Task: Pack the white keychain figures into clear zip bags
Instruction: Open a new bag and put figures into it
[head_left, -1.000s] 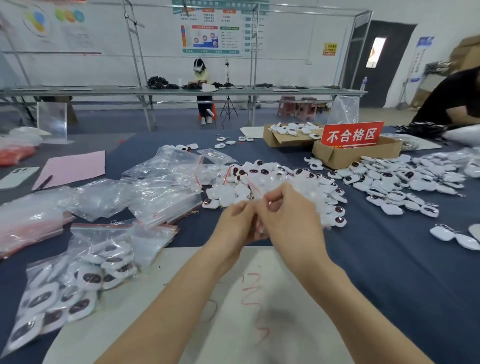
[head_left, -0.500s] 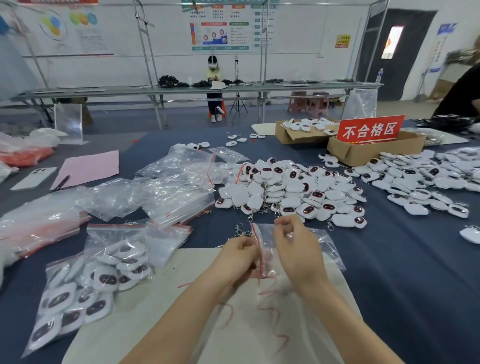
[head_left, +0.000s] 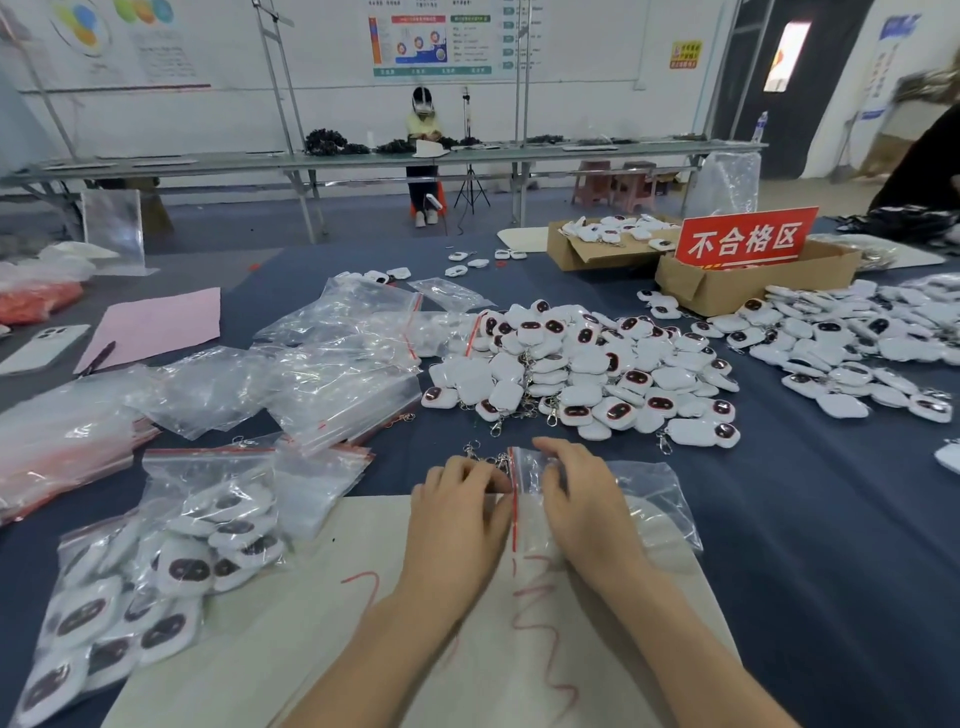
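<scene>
A clear zip bag (head_left: 644, 499) with a red seal strip lies on the white sheet (head_left: 322, 613) at the near edge of the table, its mouth pointing left. My left hand (head_left: 457, 506) pinches the bag's mouth from the left with curled fingers. My right hand (head_left: 584, 501) holds the bag just right of the red strip, fingers bent over the plastic. A few loose metal clasps lie just beyond my left fingers. A big pile of white keychain figures (head_left: 582, 374) sits right behind my hands.
Filled zip bags (head_left: 156, 561) lie at the lower left, and empty bags (head_left: 337, 379) are heaped behind them. A second figure pile (head_left: 857, 353) spreads at the right. Cardboard boxes (head_left: 727, 286) with a red sign stand behind. A phone (head_left: 44, 345) and pink sheet (head_left: 156, 325) lie far left.
Both hands have brought the zip bag down from in front of the figure pile onto the white sheet, where it now lies flat.
</scene>
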